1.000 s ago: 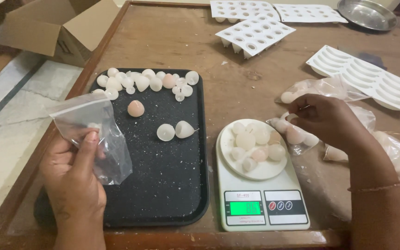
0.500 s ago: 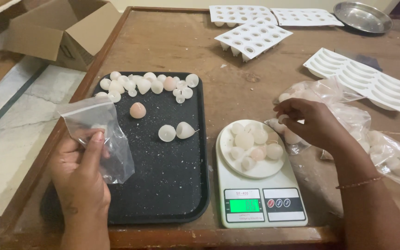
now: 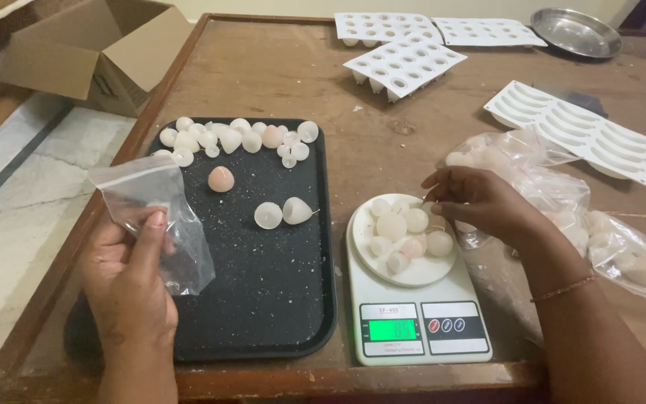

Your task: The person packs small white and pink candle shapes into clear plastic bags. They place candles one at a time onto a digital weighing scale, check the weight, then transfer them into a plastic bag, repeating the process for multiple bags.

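From the head camera I look down on a wooden table (image 3: 278,67). My left hand (image 3: 132,280), over the black tray's (image 3: 263,299) left edge, pinches a small clear plastic bag (image 3: 151,217) between thumb and fingers, mouth upward, apparently so it stays ready to take pieces. My right hand (image 3: 484,206) hovers at the right rim of the white dish (image 3: 413,271) on a small kitchen scale (image 3: 420,329) at the table's front edge. Its fingertips are closed together around something small, likely a thin wick, but I cannot tell exactly what. The dish holds a handful of round, pale wax-like pieces (image 3: 405,228), gathered there, it seems, to be weighed; the scale's green display is lit. More such pieces (image 3: 226,138) cluster along the tray's far edge, with three loose ones (image 3: 282,213) nearer its middle. Filled clear bags (image 3: 577,217) lie beside the right hand, toward the table's right edge. White moulds (image 3: 405,63) and a metal plate (image 3: 577,30) sit along the far edge. A cardboard box (image 3: 91,49) stands on the floor left of the table.
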